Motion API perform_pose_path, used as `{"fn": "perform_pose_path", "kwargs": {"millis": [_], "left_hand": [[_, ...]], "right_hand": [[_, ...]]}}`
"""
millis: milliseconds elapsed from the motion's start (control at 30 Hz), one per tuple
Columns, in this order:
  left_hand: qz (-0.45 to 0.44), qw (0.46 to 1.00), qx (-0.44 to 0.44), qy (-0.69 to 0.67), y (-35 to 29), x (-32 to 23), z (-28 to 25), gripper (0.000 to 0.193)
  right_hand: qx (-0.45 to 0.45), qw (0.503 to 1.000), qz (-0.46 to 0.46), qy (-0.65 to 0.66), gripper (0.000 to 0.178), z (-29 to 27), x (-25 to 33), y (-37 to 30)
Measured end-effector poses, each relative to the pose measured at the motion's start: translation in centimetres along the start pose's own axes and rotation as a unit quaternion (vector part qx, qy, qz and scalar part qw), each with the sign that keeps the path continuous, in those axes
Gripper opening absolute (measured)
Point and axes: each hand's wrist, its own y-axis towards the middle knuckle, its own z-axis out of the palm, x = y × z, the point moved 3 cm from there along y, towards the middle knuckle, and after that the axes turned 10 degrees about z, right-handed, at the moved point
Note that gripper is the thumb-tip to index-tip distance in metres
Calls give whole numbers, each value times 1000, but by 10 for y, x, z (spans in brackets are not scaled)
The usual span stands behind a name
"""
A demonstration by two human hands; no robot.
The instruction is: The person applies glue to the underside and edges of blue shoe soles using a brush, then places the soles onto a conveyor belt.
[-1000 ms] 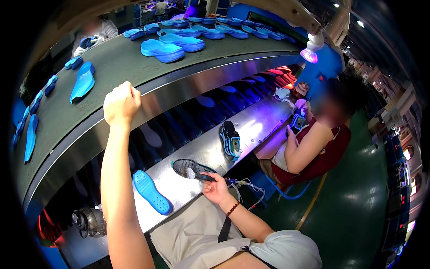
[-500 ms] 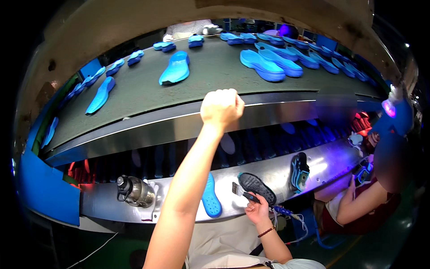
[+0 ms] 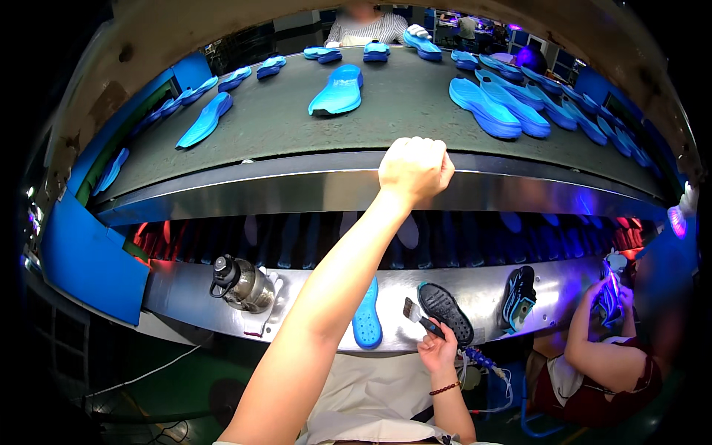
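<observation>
My left hand [image 3: 415, 169] is closed in a fist, knuckles up, at the metal edge of a conveyor belt [image 3: 274, 122]. Its curled fingers face away, so whatever may be inside is hidden. Low in front of me, my right hand [image 3: 437, 347] grips a flat brush [image 3: 423, 320] by its dark handle, bristles pointing up and left. Beside the brush, a black shoe sole [image 3: 446, 311] with a teal rim lies on the steel ledge [image 3: 400, 285]. A blue sole with small holes [image 3: 367, 320] lies left of it, partly behind my left forearm.
Several blue soles [image 3: 337, 90] lie on the belt. A dark bottle [image 3: 242, 284] and a black-and-blue shoe [image 3: 519, 297] stand on the ledge. At right a co-worker's hands [image 3: 612, 293] hold a shoe part; across the belt is another person [image 3: 365, 30]. Reddish light glows below.
The whole view has shifted, bringing things rightward in the picture. My fist stays by the belt edge, and the brush stays in my right hand. The far person's gloved hand now meets a blue sole.
</observation>
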Motion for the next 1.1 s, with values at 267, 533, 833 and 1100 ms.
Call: {"fn": "perform_pose_path", "kwargs": {"millis": [267,533,833,1100], "left_hand": [[1,1000,3,0,0,-2,-1,12],[5,1000,-1,0,0,-4,-1,12],[11,1000,-5,5,3,-4,0,12],[10,1000,7,0,6,-11,0,12]], "right_hand": [[-29,999,-12,-14,26,-8,3,-9],[-12,1000,-9,-3,29,-8,7,-11],[-20,1000,-4,-14,28,-19,12,-15],[-18,999,-3,-34,26,-16,14,4]]}}
